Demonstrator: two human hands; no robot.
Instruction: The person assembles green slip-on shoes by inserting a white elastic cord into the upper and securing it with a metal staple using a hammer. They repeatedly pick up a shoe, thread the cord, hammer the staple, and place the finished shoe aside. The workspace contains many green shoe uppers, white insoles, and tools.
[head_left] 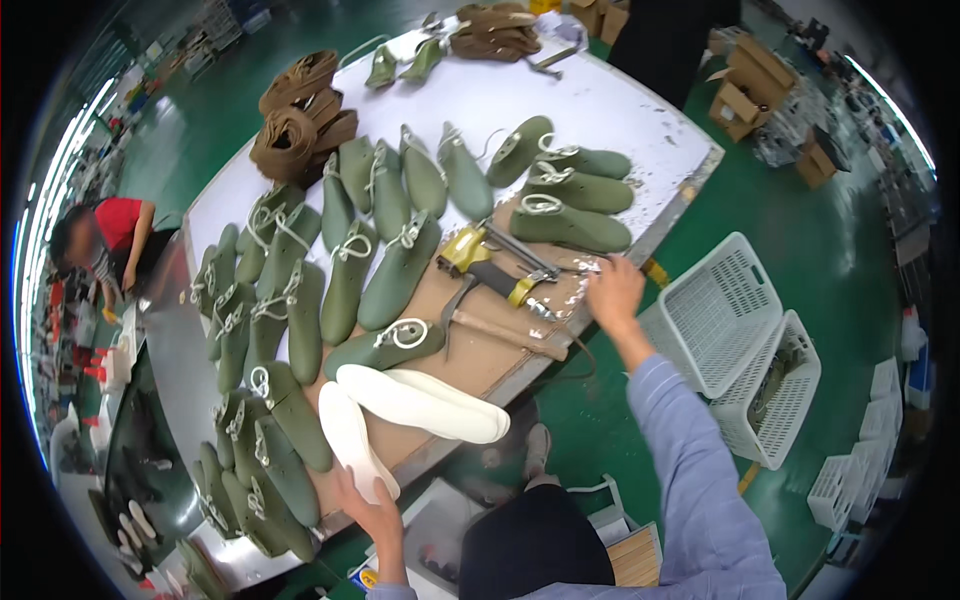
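My left hand (pixel 374 512) is at the table's near edge, its fingers closed about the near end of a white insole (pixel 345 430). More white insoles (pixel 430 402) lie stacked against it, slanting to the right. At the right edge my right hand (pixel 614 292) has its fingertips drawn together over small scattered white bits (pixel 578 285); whatever they pinch is too small to make out. Just left of that hand lies a yellow and black staple gun (pixel 490 270). A hammer (pixel 505 332) with a wooden handle rests nearer me. Beyond the insoles is a green shoe last (pixel 385 348) with a white cord loop.
Many green shoe lasts (pixel 400 285) cover the table's left and middle. Brown rolled material (pixel 300 130) is piled at the far left. White plastic baskets (pixel 725 310) stand right of the table. A person in red (pixel 120 225) is at the far left.
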